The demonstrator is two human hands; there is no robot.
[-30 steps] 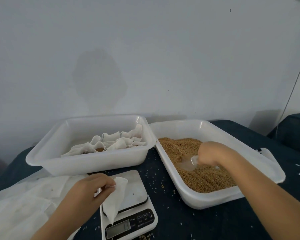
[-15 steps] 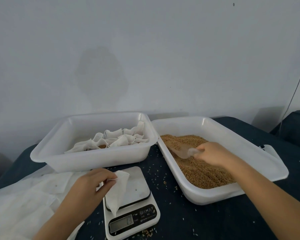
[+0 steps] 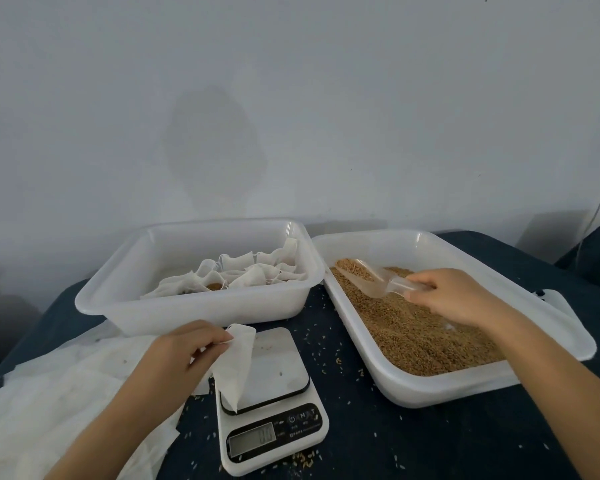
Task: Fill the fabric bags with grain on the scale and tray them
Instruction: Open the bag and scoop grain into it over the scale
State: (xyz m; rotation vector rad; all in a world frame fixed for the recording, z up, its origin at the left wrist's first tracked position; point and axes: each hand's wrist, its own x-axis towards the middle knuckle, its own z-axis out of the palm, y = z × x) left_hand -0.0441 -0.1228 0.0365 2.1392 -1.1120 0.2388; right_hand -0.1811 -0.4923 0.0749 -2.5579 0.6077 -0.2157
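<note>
My left hand (image 3: 181,355) pinches the top of an empty white fabric bag (image 3: 234,367), which hangs over the left side of the white kitchen scale (image 3: 274,403). My right hand (image 3: 454,296) grips the handle of a clear plastic scoop (image 3: 368,280) loaded with brown grain, lifted above the grain (image 3: 416,330) in the right tray (image 3: 413,389). The left tray (image 3: 194,310) holds several white bags, some showing grain inside.
A heap of white fabric (image 3: 49,403) lies at the left on the dark blue tablecloth (image 3: 413,445). Loose grains are scattered around the scale and between the trays. A grey wall stands close behind both trays.
My right hand has dug the scoop through the grain and lifted it out loaded, pointing left. My left hand has kept its hold on the bag over the scale.
</note>
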